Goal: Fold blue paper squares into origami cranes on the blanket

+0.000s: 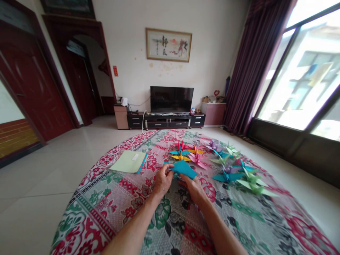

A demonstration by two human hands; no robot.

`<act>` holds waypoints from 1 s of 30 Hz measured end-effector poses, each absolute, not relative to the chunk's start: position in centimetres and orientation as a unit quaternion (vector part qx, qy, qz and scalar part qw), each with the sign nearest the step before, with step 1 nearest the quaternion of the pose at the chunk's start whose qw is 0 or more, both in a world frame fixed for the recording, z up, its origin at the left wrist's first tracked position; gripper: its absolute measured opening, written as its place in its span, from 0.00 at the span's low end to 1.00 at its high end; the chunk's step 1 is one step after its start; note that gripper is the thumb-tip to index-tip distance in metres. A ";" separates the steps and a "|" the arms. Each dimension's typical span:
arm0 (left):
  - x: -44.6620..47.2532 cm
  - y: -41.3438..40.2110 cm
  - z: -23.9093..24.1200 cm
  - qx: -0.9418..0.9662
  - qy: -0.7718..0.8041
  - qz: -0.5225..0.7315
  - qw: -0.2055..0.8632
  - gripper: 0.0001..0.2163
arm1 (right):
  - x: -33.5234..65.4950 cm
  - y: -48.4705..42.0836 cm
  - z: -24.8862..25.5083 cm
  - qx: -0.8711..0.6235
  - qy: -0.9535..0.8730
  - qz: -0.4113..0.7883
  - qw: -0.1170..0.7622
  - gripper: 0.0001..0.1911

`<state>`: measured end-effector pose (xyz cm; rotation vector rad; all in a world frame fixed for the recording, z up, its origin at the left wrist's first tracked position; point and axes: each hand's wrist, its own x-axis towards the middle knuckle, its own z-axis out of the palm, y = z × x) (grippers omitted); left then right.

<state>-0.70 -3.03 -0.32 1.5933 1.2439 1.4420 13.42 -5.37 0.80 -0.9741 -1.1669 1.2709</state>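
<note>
A folded piece of blue paper (184, 168) is held between my two hands, just above the patterned tablecloth. My left hand (163, 179) pinches its left corner between thumb and fingers. On the near right edge, my right hand (192, 186) grips the paper, with its fingers partly hidden beneath it. Beyond the paper and to the right sit several folded paper cranes in pink, yellow, blue, purple and green, among them a blue crane (228, 176) and a green crane (255, 184). To the left lies a stack of square paper (129, 162), pale green on top with blue showing below.
The round table has a floral cloth (159, 212). A small white piece (135, 157) rests on the paper stack. Past the table stand a television (172, 100) and a low black cabinet (167, 121) against the wall. Purple curtains (255, 63) hang beside a window at right.
</note>
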 end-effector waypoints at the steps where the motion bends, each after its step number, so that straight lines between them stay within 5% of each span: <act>1: -0.7 -3.0 -0.3 0.608 0.470 0.555 0.319 0.10 | 13.4 -5.4 0.8 -0.407 -0.491 0.540 0.549 0.11; 10: -0.4 -3.2 -0.2 0.640 0.449 0.591 0.198 0.09 | 13.1 -5.2 0.2 -0.407 -0.476 0.523 0.579 0.14; 30: -0.6 -3.3 0.4 0.627 0.437 0.565 0.309 0.06 | 13.0 -5.5 1.8 -0.411 -0.634 0.333 0.564 0.08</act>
